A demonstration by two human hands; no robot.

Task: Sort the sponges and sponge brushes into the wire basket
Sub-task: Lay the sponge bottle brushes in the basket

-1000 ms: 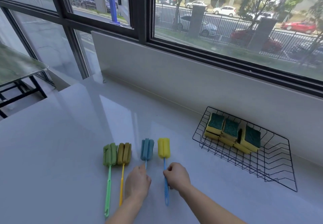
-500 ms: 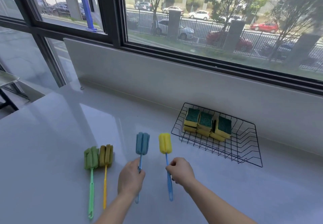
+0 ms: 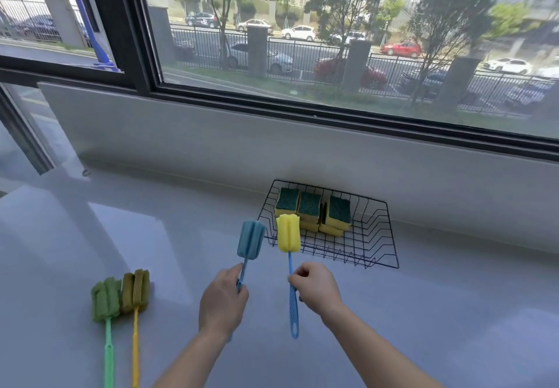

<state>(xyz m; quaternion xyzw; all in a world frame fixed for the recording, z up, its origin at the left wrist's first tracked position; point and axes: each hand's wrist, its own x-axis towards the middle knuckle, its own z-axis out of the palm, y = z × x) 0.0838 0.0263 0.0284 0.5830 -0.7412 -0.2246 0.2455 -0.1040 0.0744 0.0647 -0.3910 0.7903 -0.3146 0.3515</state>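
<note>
My left hand (image 3: 222, 301) grips the handle of a blue sponge brush (image 3: 251, 240), raised off the counter with its head pointing at the basket. My right hand (image 3: 316, 288) pinches the blue handle of a yellow-headed sponge brush (image 3: 289, 232), also lifted; its head overlaps the front left rim of the black wire basket (image 3: 381, 248). Several yellow-and-green sponges (image 3: 313, 210) stand in the basket's back left part. A green sponge brush (image 3: 106, 300) and an olive-yellow sponge brush (image 3: 136, 292) lie side by side on the counter at the left.
The white counter (image 3: 453, 312) runs up to a low grey wall (image 3: 211, 139) under a wide window. The basket sits against that wall. Bare counter lies right of the basket and between the hands and the lying brushes.
Both hands have lifted their brushes off the counter and carried them forward toward the basket. The view has shifted, so the basket sits nearer the centre.
</note>
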